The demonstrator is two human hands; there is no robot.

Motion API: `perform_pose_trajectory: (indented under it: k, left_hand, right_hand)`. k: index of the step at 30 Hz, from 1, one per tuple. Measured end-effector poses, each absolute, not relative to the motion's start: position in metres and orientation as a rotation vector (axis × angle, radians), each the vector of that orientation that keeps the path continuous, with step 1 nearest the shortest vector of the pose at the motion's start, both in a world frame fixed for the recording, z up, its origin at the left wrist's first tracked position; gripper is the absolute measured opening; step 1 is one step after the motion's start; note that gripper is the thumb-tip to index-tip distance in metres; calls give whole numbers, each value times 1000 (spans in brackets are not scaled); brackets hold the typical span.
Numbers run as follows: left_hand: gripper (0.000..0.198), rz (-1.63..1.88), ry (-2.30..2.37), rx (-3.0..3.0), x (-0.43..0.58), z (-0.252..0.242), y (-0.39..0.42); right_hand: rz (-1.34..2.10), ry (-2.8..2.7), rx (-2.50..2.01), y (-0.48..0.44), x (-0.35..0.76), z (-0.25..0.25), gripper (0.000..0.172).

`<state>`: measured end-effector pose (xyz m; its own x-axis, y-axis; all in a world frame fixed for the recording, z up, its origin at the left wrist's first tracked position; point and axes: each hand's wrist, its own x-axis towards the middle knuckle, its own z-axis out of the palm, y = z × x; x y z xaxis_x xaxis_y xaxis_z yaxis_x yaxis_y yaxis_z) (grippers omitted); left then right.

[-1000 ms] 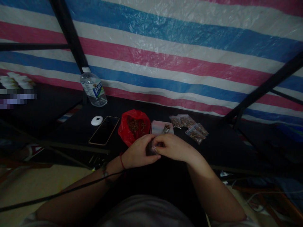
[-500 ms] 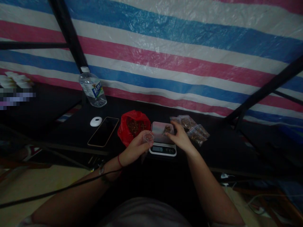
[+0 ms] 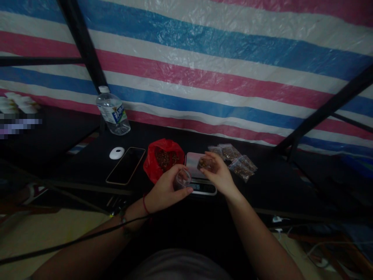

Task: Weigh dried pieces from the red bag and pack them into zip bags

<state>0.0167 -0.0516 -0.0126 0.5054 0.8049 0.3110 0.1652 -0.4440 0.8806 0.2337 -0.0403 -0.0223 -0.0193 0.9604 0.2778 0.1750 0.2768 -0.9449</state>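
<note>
My left hand (image 3: 166, 188) is closed around a small clear plastic bag (image 3: 182, 179), held open-mouthed just in front of the red bag. My right hand (image 3: 217, 175) is curled over the small kitchen scale (image 3: 194, 160), its fingers pinched on a clump of brown pieces (image 3: 204, 163) above the platform. The scale's display (image 3: 201, 187) faces me. A red plastic bag (image 3: 163, 157) with brown pieces inside sits open to the left of the scale. Several small filled clear bags (image 3: 236, 161) lie to the right of the scale.
On the black table (image 3: 291, 182) lie a phone (image 3: 126, 165), a small white oval object (image 3: 117, 153) and a water bottle (image 3: 112, 111) at the back left. A striped tarp (image 3: 204, 66) hangs behind, crossed by black poles (image 3: 84, 54). A cable (image 3: 72, 243) runs along my left arm.
My hands parted from a shared grip near my body. The right hand went to the scale and now lifts a clump of brown pieces; the left holds the clear bag beside it.
</note>
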Motion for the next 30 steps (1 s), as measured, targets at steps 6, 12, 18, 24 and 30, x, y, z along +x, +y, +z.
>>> perform_pose_trajectory:
  k: [6, 12, 18, 24, 30]
  left_hand:
    - [55, 974, 975, 2113, 15, -17, -51]
    - [54, 978, 1022, 2180, 17, -25, -49]
    - [54, 971, 934, 2121, 20, -22, -52]
    - [51, 972, 861, 2013, 25, -26, -56]
    - [47, 1033, 812, 1940, 24, -30, -56]
  right_hand:
    - [1063, -1447, -951, -66, 209, -7, 42]
    - [789, -1688, -978, -70, 208, -15, 40]
    - [735, -1817, -1017, -79, 209, -9, 52]
    - [562, -1982, -978, -87, 207, 5, 59]
    - [567, -1937, -991, -86, 209, 1, 60]
